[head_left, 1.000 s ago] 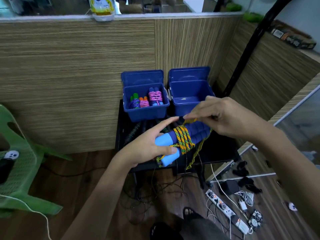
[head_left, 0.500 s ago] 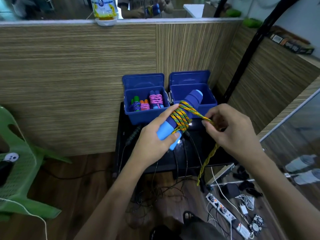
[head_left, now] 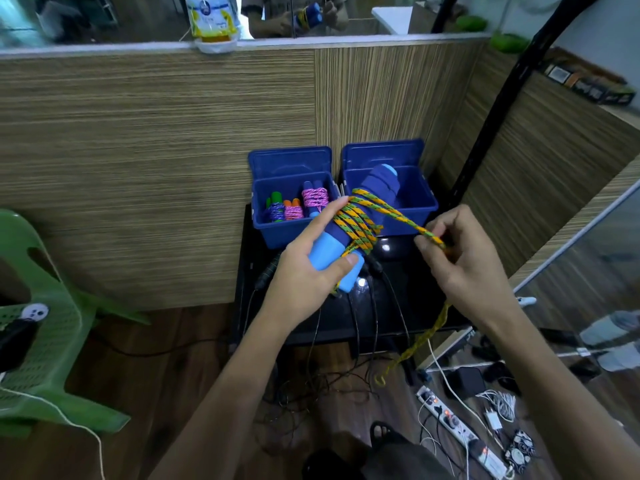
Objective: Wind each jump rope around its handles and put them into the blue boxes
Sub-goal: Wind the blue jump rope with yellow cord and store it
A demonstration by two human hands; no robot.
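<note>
Starting at the left, the left box already has three wound ropes sitting in it, so this is rope four. The left hand is wrapped around the light-blue ends of the paired handles, index finger laid along the coils, bundle tilted toward 1 o'clock over the right box, which looks empty. Compared with a second ago the handles have swung up from lying flat and another turn or two is on. The right hand, at 3 o'clock of the bundle, pinches the orange-green rope taut, with a short tail dangling toward the floor below the black surface. I'd guess only a few wraps are left.
</note>
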